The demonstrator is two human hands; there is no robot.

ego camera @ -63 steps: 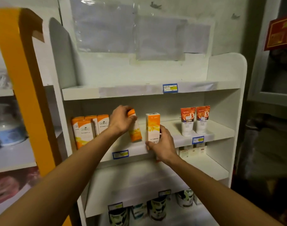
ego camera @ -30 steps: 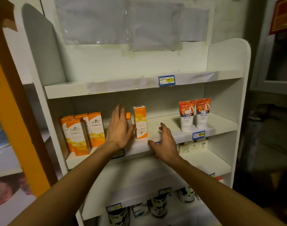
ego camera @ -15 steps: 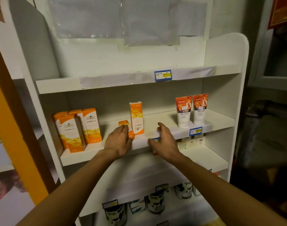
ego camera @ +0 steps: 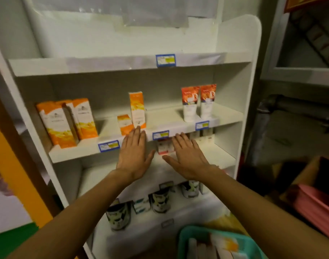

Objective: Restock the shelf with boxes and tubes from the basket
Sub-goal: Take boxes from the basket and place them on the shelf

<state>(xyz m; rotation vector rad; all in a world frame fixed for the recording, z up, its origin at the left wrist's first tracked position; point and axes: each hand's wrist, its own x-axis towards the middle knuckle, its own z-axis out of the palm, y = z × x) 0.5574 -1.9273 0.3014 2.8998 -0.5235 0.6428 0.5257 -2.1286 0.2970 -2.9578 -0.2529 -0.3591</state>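
— Orange boxes (ego camera: 66,122) stand left on the white shelf (ego camera: 75,152); print too blurred to read. A tall box (ego camera: 137,109) and a short box (ego camera: 124,124) stand mid-shelf.

— Hands?

— Left hand (ego camera: 134,156) and right hand (ego camera: 188,157), flat, fingers straight, holding nothing, at the shelf edge. Bare board lies between tall box and tubes (ego camera: 198,101). Teal basket (ego camera: 184,240) near right.

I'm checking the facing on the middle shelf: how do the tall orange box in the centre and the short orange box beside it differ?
The tall orange box rises well above the short orange box. The tall one stands to the right, the short one to its left. Both are upright, orange and white, near the shelf's front edge, just above the left hand.
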